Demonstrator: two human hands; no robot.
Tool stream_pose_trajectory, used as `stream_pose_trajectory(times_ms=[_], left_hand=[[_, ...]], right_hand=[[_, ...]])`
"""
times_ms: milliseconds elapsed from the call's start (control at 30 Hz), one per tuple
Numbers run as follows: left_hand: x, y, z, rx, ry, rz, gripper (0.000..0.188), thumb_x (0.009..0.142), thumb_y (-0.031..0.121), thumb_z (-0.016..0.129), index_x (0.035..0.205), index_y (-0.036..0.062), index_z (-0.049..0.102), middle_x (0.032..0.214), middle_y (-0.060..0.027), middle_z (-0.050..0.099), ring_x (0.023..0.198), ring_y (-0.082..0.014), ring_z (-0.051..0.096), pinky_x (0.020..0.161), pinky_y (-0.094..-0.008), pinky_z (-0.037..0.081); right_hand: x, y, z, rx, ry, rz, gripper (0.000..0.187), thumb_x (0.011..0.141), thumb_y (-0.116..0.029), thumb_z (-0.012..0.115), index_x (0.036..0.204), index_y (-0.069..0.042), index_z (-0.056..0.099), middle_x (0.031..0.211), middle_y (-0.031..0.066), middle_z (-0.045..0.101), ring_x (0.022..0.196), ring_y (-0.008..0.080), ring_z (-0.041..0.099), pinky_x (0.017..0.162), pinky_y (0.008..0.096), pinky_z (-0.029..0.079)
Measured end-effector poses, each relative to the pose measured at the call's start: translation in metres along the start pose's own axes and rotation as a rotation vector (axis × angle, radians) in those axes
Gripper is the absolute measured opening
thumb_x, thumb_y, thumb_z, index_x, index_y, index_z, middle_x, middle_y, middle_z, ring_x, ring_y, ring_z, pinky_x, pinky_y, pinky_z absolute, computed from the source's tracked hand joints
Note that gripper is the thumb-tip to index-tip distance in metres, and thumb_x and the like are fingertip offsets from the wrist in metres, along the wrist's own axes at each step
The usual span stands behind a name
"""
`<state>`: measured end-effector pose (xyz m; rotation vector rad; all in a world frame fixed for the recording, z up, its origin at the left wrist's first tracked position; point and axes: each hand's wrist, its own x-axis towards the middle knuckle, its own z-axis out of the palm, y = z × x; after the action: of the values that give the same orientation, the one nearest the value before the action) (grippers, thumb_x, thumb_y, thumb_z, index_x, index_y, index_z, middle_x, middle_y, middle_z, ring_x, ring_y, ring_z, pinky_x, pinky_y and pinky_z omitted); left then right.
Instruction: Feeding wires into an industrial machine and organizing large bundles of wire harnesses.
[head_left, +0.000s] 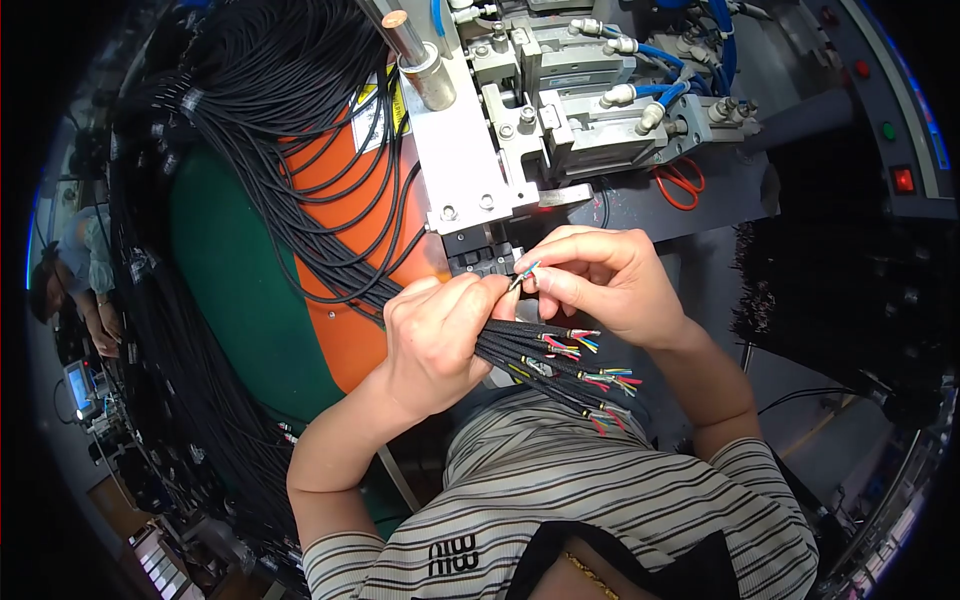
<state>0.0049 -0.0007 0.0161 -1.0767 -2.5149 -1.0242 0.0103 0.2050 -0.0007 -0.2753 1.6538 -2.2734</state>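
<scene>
My left hand (437,330) is closed round a bundle of black cables (535,362), whose stripped ends fan out to its right. Red, blue, yellow and white inner wires (612,378) stick out of those ends. Between the two hands one cable end (524,274) is raised, with thin coloured wires showing, one of them blue. The thumb and forefinger of my right hand (600,280) pinch these wires. Just beyond my fingertips lies the small black fixture (482,258) of the machine. Exactly which wires the right fingers hold is partly hidden.
A metal machine with pneumatic cylinders (600,130) and blue hoses stands ahead. Red-handled scissors (680,185) lie on the grey bench at its right. Long black cables (250,130) drape over an orange and green surface (225,270) at left. Another person (85,265) is at far left.
</scene>
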Motion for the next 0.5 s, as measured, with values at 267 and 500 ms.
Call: stream_pose_trajectory(times_ms=[267, 500], left_hand=[[0.0, -0.002, 0.002, -0.031, -0.01, -0.007, 0.022, 0.069, 0.002, 0.071, 0.088, 0.0016, 0.061, 0.066, -0.0055, 0.055, 0.052, -0.0213, 0.055, 0.048, -0.0321, 0.038], [-0.002, 0.005, -0.007, 0.131, -0.116, 0.052, 0.027, 0.068, 0.001, 0.07, 0.094, -0.0004, 0.065, 0.067, -0.0043, 0.055, 0.052, -0.0204, 0.054, 0.049, -0.0314, 0.039]], right_hand=[[0.002, 0.002, -0.003, -0.066, -0.002, -0.082, 0.014, 0.093, 0.001, 0.061, 0.104, 0.004, 0.069, 0.09, 0.0062, 0.067, 0.071, 0.0063, 0.064, 0.058, 0.0198, 0.05], [0.006, -0.006, 0.002, -0.873, 0.021, -0.297, 0.007, 0.081, 0.0, 0.07, 0.086, 0.001, 0.066, 0.073, 0.0054, 0.061, 0.053, 0.01, 0.059, 0.049, 0.0237, 0.046]])
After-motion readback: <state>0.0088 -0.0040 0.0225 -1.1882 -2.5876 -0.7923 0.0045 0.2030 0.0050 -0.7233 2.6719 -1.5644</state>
